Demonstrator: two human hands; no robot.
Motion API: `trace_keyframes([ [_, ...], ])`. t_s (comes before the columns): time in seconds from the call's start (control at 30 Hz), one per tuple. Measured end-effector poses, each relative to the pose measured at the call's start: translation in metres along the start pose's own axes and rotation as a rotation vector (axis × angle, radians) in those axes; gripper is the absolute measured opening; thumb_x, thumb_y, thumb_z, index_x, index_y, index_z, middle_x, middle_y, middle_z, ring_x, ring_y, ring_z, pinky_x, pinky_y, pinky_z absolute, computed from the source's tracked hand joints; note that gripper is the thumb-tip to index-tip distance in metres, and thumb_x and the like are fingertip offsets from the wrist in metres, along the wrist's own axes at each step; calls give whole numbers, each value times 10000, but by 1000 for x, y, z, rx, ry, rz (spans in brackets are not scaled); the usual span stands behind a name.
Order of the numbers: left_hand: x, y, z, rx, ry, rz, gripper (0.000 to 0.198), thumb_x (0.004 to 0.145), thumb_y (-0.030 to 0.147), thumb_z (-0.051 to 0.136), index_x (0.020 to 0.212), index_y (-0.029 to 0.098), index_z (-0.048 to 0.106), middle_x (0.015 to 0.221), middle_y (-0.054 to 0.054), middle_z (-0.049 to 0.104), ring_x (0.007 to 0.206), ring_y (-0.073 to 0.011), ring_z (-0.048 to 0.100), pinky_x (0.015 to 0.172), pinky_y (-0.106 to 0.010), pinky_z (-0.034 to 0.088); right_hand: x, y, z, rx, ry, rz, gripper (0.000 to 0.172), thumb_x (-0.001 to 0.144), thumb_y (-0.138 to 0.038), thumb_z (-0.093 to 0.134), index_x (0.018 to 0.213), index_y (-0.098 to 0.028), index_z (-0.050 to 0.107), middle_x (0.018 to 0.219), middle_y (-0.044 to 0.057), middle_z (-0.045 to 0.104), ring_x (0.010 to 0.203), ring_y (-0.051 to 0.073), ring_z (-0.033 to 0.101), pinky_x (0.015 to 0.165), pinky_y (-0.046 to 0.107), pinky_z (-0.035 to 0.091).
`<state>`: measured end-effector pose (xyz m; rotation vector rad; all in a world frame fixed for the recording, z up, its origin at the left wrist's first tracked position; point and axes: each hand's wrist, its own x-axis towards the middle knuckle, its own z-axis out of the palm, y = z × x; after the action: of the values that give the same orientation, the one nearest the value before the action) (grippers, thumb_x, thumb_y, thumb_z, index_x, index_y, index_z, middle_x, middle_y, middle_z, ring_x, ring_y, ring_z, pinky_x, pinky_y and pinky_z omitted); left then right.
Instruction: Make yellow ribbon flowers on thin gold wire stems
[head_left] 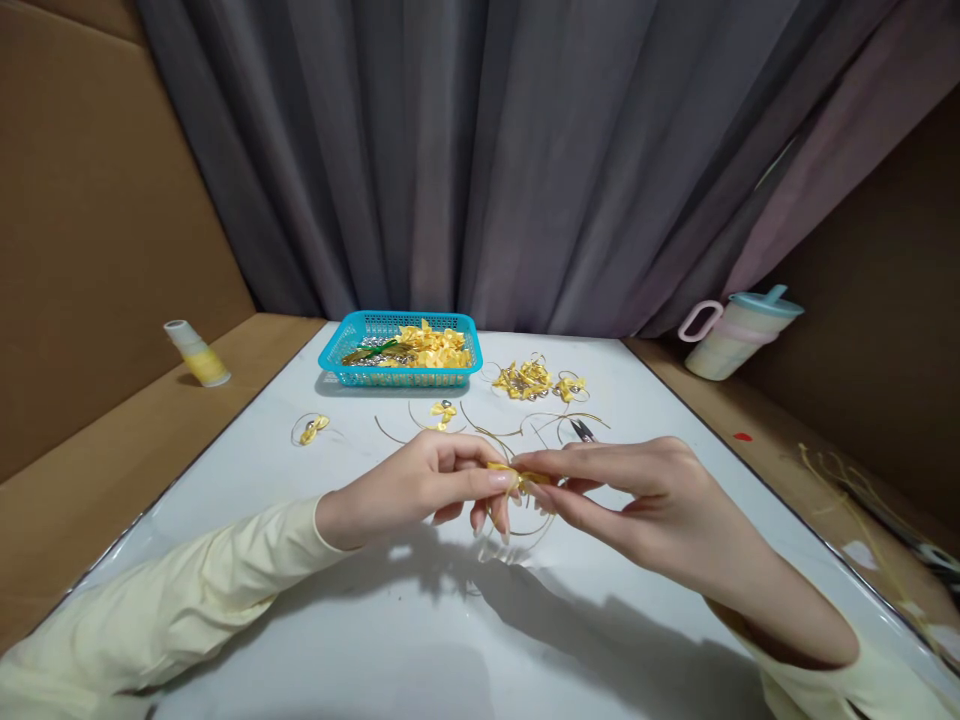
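Between my two hands, just above the white table [360, 610], is a small yellow ribbon bow [523, 479] with a thin cord looping below it. My left hand [431, 480] pinches the bow's left side between thumb and fingers. From the right, my right hand [630, 490] closes thumb and fingertips on its other side. The bow's middle is partly covered by my fingertips. Just beyond my right fingers lie small snips [582, 430], their handles hidden behind the hand. Loose cords [487, 432] and a single yellow bow [444, 412] rest past my left hand.
A blue basket [327, 362] holds yellow bows and metallic pieces. Right of it sits a pile of corded bows [525, 380]; another bow [313, 428] lies at left. A thread spool [198, 354] and a lidded cup [739, 338] flank the table. Grey curtains [540, 180] hang behind.
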<state>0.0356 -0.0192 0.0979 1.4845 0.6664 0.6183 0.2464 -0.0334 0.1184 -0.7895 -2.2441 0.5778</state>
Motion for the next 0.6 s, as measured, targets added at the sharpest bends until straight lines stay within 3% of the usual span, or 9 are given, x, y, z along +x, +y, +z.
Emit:
trace_keyframes([
  [0.6, 1, -1, 0, -79, -33, -55, 166, 864, 265, 555, 793, 122, 604, 691, -20, 646, 564, -66, 491, 446, -158, 341, -2, 1, 1, -91, 20, -112, 201, 816, -68, 594, 975, -151, 684, 760, 4, 706, 612, 89, 638, 566, 183, 491],
])
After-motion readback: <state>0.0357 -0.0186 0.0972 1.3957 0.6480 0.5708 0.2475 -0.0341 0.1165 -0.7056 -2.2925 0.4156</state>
